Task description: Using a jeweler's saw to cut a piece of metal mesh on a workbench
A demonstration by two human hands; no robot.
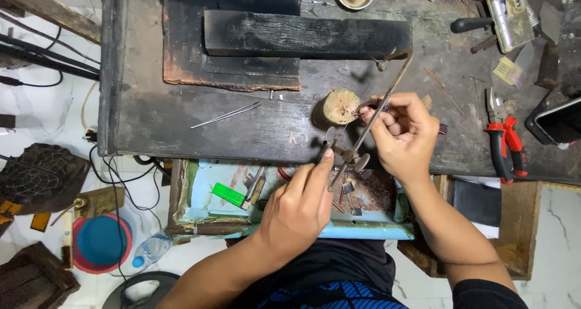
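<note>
Both hands met at the front edge of the dark scorched wooden workbench (181,115): the left hand (299,203) pinched the thumbscrew end of a slim metal jeweller's saw frame (369,118), while the right hand (402,133), at two o'clock from it, closed its fingers round the frame beside the round cork-coloured peg (340,106); judging by this, sawing had not begun, the blade apparently still being fitted

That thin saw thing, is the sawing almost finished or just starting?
Hard to tell. Reddish dust in the tray suggests some cutting is done. Now the right hand holds the thin saw frame while the left hand pinches a small metal piece. The cut itself is too small to see.
</note>
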